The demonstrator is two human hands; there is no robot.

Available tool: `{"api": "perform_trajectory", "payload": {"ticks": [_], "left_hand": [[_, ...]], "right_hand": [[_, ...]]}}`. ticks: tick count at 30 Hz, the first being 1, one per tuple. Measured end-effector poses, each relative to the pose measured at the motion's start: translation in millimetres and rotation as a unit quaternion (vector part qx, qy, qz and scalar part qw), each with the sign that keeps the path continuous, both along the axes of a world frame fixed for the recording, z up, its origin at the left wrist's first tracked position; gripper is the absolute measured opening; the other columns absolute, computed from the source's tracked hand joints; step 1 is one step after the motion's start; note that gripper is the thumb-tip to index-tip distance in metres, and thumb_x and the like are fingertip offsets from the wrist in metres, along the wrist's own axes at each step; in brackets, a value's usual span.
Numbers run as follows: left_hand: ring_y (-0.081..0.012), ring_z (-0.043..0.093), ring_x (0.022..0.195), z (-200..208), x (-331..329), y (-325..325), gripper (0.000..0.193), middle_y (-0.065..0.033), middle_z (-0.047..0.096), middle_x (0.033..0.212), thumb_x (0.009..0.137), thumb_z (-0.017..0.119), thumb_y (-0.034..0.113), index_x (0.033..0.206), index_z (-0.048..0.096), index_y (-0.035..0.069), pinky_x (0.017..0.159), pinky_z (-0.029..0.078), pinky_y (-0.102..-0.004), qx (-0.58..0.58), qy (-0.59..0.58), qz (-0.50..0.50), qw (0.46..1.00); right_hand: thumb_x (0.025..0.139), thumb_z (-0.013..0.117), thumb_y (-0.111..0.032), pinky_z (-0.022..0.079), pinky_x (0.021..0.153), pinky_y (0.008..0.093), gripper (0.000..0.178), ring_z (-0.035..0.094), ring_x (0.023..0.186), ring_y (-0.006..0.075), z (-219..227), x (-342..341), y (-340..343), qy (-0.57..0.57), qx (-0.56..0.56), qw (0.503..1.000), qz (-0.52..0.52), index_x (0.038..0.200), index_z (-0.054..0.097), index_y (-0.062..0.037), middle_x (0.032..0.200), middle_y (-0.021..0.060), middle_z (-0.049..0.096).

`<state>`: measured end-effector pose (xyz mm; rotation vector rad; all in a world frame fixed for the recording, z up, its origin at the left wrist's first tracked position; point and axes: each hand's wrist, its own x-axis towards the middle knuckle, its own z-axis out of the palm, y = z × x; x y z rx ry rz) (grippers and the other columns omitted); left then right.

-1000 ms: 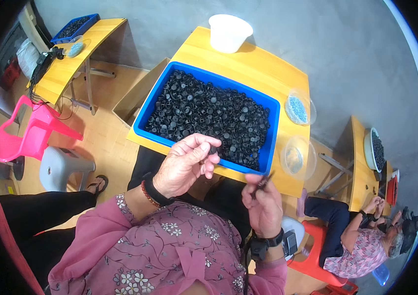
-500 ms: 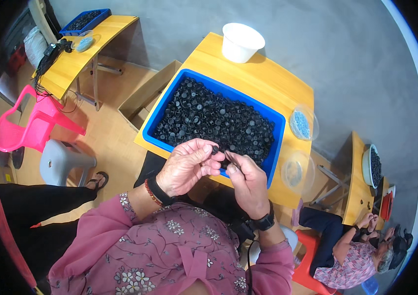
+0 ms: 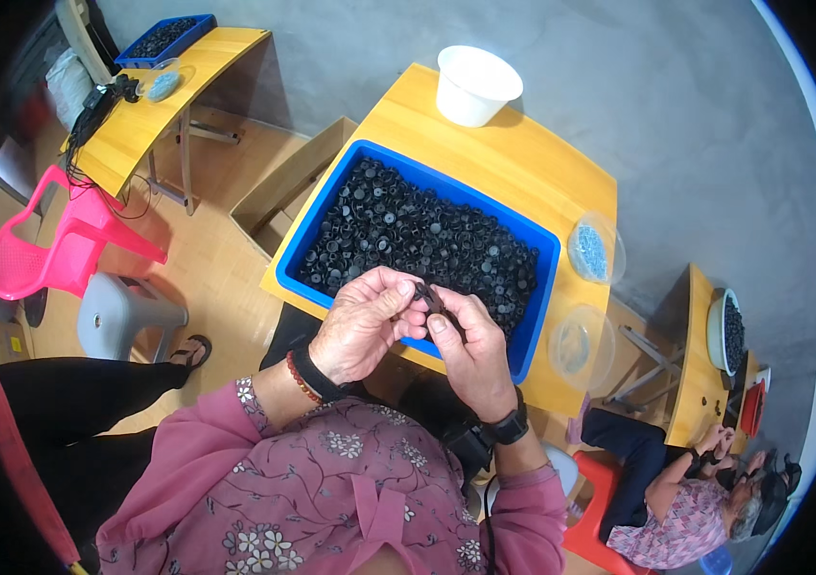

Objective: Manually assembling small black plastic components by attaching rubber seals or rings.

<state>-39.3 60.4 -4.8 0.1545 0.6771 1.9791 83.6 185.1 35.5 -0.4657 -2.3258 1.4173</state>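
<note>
My left hand (image 3: 367,324) pinches a small round black plastic cap (image 3: 420,291) between thumb and fingertips. Against it, my right hand (image 3: 471,351) is closed round a small dark piece (image 3: 439,308), whose kind the fingers mostly hide. The fingertips of both hands meet over the near side of a blue tray (image 3: 336,165). Heaped in the tray are loose black caps (image 3: 408,225), many of them cup-shaped.
The tray stands on a yellow wooden table (image 3: 533,158) with a white tub (image 3: 478,88), a clear dish of small light-blue pieces (image 3: 590,251) and a clear shallow dish (image 3: 573,347). A co-worker (image 3: 672,517) sits at right. A pink chair (image 3: 68,235) and grey stool (image 3: 125,316) stand left.
My right hand has come left, bringing its dark piece up against the cap in my left hand. My left hand stays nearly in place.
</note>
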Motion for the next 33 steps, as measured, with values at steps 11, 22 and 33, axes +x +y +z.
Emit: {"api": "perform_trajectory", "payload": {"ticks": [11, 22, 33], "left_hand": [[-0.0186, 0.069, 0.083, 0, -2, 4, 0.016, -0.0107, 0.070, 0.096, 0.100, 0.061, 0.013, 0.111, 0.064, 0.001, 0.075, 0.060, -0.0329, -0.015, 0.003, 0.000, 1.000], [-0.0180, 0.070, 0.079, 5, 5, 4, 0.013, -0.0111, 0.071, 0.097, 0.095, 0.065, 0.004, 0.108, 0.065, 0.002, 0.075, 0.060, -0.0325, -0.021, 0.049, 0.028, 0.998], [-0.0140, 0.068, 0.078, -1, 12, 7, 0.010, -0.0084, 0.070, 0.093, 0.095, 0.066, 0.004, 0.104, 0.063, 0.003, 0.073, 0.058, -0.0283, -0.019, 0.101, 0.080, 0.991]], "right_hand": [[0.096, 0.063, -0.011, 0.053, 0.078, 0.0358, 0.030, 0.067, 0.089, 0.0286, -6, -2, 5, 0.010, -0.015, 1.000, 0.010, 0.122, 0.062, 0.0028, 0.099, 0.0159, 0.066], [0.096, 0.062, -0.013, 0.052, 0.071, 0.0385, 0.033, 0.065, 0.081, 0.0333, -2, 3, 0, -0.011, 0.083, 0.996, -0.016, 0.125, 0.061, 0.0034, 0.095, 0.0185, 0.063], [0.098, 0.062, -0.012, 0.054, 0.072, 0.0343, 0.033, 0.069, 0.081, 0.0259, -9, 0, -3, 0.003, -0.011, 1.000, -0.005, 0.124, 0.062, 0.0075, 0.091, 0.0173, 0.067]]}}
